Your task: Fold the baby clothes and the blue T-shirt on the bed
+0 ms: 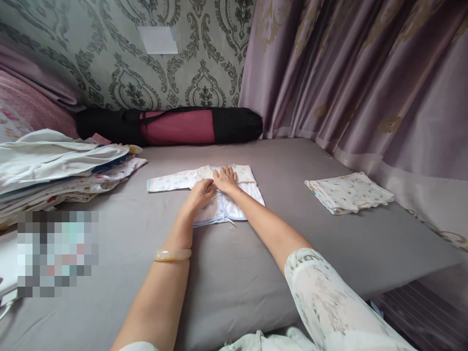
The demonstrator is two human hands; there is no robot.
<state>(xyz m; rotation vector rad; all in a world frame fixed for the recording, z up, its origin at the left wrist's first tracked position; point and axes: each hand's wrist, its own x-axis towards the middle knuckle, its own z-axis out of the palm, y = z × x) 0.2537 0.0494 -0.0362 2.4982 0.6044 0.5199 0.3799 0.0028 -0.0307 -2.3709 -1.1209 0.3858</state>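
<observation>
A small white garment with light blue trim (168, 182) lies on the grey sheet. One sleeve stretches out to the left, while the other is folded across the top of the body. My left hand (203, 191) is on the garment's upper middle, its fingers curled and pressed together; whether cloth is pinched in them is too small to tell. Right beside it, my right hand (225, 179) lies flat on the cloth near the neckline, fingers spread. A thin tie shows at the lower edge.
Stacked clothes (62, 165) are at the left, and folded patterned cloth (349, 192) lies at the right. A black and magenta long bag (177, 127) rests along the wall. A blurred patch covers something at the lower left. Curtains (329, 63) hang at the right.
</observation>
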